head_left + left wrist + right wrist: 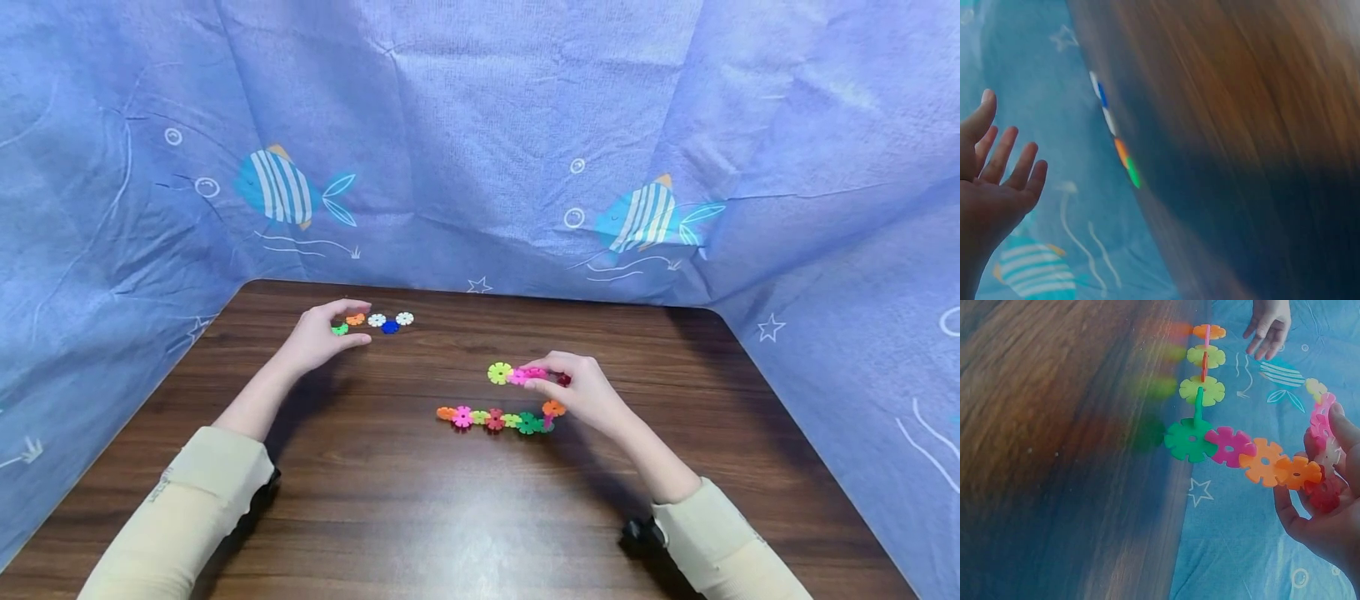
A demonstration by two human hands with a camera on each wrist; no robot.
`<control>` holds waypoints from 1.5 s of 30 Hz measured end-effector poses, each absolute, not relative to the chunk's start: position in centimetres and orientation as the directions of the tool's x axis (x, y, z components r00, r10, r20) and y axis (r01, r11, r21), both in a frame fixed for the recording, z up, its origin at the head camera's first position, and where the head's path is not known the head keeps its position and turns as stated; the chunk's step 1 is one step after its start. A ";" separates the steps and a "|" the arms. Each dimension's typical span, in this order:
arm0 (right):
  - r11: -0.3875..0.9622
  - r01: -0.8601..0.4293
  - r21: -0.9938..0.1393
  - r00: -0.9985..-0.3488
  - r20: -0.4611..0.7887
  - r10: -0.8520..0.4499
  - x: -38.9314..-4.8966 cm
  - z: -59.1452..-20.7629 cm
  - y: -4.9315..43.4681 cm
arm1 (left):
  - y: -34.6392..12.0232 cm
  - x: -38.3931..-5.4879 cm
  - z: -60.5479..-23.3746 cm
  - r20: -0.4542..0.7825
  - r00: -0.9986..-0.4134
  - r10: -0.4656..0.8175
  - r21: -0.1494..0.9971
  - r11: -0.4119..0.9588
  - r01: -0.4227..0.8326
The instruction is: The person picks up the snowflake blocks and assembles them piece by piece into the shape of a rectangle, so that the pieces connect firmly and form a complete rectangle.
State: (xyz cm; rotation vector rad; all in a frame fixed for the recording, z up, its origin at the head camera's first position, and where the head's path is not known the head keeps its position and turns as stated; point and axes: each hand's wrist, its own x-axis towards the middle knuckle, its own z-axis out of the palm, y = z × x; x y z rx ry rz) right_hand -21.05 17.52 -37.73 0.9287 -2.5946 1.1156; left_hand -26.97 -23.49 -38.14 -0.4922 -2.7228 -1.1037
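Note:
My right hand pinches a chain of interlocked plastic snowflake discs, between thumb and fingers at its pink discs. Held off the table, the chain bends back on itself; one run ends in a yellow disc, the other in an orange disc. In the right wrist view, green, magenta and orange discs lead up to the fingers, which partly hide the chain. My left hand hovers with thumb and fingers apart, nothing between them. Near it lies a short row of white, blue, orange and green snowflake discs.
The brown wooden table has rounded far corners. Blue cloth printed with striped fish hangs behind it and along both sides. The short disc row lies near the table's far left edge.

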 end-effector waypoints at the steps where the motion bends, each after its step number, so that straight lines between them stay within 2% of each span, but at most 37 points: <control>1: 0.525 -0.602 -0.602 -0.794 0.377 -0.478 -21.0 -37.7 17.5 | -23.9 -27.2 -38.3 0.252 -0.939 0.235 0.650 0.677 0.344; 11: 0.528 -0.577 -0.623 -0.809 0.349 -0.473 -21.1 -37.9 17.6 | -27.2 -29.1 -40.5 0.158 -0.963 0.217 0.636 0.724 0.268; 19: 0.532 -0.585 -0.612 -0.804 0.352 -0.478 -21.1 -37.8 17.6 | -28.3 -30.0 -41.4 0.016 -0.968 0.252 0.643 0.739 0.203; 29: 0.518 -0.609 -0.601 -0.787 0.376 -0.488 -21.3 -38.0 17.6 | -28.5 -30.9 -42.0 -0.101 -0.966 0.238 0.549 0.823 0.146; 37: 0.512 -0.571 -0.642 -0.810 0.341 -0.477 -20.9 -37.5 17.6 | -28.7 -31.1 -42.2 -0.081 -0.964 0.252 0.548 0.819 0.167; 45: 0.518 -0.583 -0.626 -0.801 0.336 -0.495 -21.2 -37.8 18.0 | -28.6 -31.1 -42.5 -0.066 -0.964 0.257 0.591 0.788 0.169</control>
